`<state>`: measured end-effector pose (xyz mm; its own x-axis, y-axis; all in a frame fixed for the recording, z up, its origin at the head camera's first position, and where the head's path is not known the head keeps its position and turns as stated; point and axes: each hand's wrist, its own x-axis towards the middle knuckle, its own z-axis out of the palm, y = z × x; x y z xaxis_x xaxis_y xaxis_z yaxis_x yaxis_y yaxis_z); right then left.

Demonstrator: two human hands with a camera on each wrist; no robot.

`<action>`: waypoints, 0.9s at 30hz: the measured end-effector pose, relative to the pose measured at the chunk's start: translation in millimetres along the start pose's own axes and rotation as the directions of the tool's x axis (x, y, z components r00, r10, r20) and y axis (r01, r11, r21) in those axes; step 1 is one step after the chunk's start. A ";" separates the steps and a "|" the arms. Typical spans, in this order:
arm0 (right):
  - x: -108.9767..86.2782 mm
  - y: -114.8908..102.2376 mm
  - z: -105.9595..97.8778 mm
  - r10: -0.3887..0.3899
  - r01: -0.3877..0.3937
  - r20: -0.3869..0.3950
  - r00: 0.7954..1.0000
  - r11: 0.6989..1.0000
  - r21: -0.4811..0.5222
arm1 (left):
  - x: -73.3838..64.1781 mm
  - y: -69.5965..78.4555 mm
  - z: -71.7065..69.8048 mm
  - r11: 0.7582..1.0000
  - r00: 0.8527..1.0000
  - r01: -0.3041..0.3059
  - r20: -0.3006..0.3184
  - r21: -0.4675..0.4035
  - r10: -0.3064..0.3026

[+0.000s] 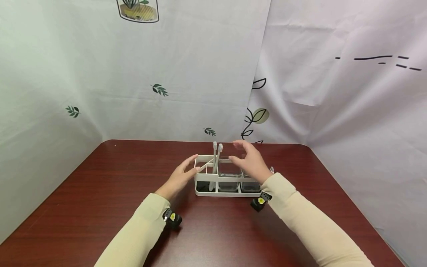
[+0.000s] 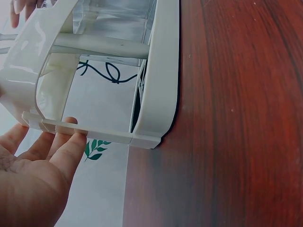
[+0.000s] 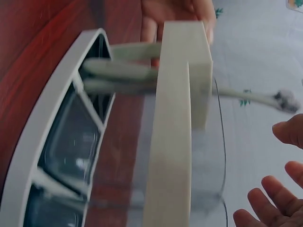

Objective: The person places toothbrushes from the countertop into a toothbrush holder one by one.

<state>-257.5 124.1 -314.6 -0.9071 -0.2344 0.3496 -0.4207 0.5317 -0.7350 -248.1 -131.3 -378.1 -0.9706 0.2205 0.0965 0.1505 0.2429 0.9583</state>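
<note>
A white toothbrush holder (image 1: 207, 193) with compartments stands on the table. Two toothbrushes (image 1: 215, 157) lean in its left compartment, bristle heads up. Clear square cups (image 1: 228, 186) sit in the compartments to their right. My left hand (image 1: 178, 178) grips the holder's left end, thumb at the front and fingers toward the back; in the left wrist view fingertips (image 2: 78, 135) lie against the end post. Over the holder's right part hovers my right hand (image 1: 251, 161), thumb and fingers spread apart, holding nothing. It hides part of the right compartments.
The dark red wooden table (image 1: 100, 200) extends around the holder. A white printed curtain (image 1: 186, 74) hangs behind the table and along both sides. A small pale tip (image 1: 272, 170) shows just behind my right wrist; its kind is hidden.
</note>
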 end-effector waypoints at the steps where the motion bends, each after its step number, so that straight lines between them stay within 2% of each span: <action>1: -0.3 1.6 -3.2 -0.010 0.010 -0.003 1.000 1.000 -0.013 | 0.1 0.1 0.0 1.000 1.000 0.003 0.000 -0.003 -0.003; 5: -1.0 10.2 -15.6 -0.035 0.034 -0.016 0.999 0.998 -0.062 | 0.3 0.1 0.0 1.000 1.000 0.014 -0.001 -0.008 -0.014; 9: -1.6 17.7 -27.2 -0.024 0.021 -0.031 0.999 0.995 -0.097 | 0.2 0.0 0.0 1.000 1.000 0.023 -0.006 -0.005 -0.023; 15: -3.0 29.4 -44.3 0.037 -0.042 -0.050 0.998 0.994 -0.100 | -0.3 1.0 0.5 1.000 1.000 0.009 0.001 0.003 -0.009; 20: -4.4 43.5 -57.2 0.099 -0.104 -0.081 0.992 0.993 -0.056 | 1.1 0.8 0.3 1.000 1.000 0.000 0.005 0.017 0.000; 27: -6.4 65.2 -66.6 0.151 -0.159 -0.113 0.982 0.985 -0.069 | 1.6 -1.3 -0.2 1.000 1.000 0.004 -0.008 0.023 -0.004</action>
<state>-278.2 214.5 -326.0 -0.9527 -0.0581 0.2983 -0.2691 0.6173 -0.7393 -249.9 -131.4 -379.1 -0.9726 0.2123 0.0952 0.1512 0.2657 0.9521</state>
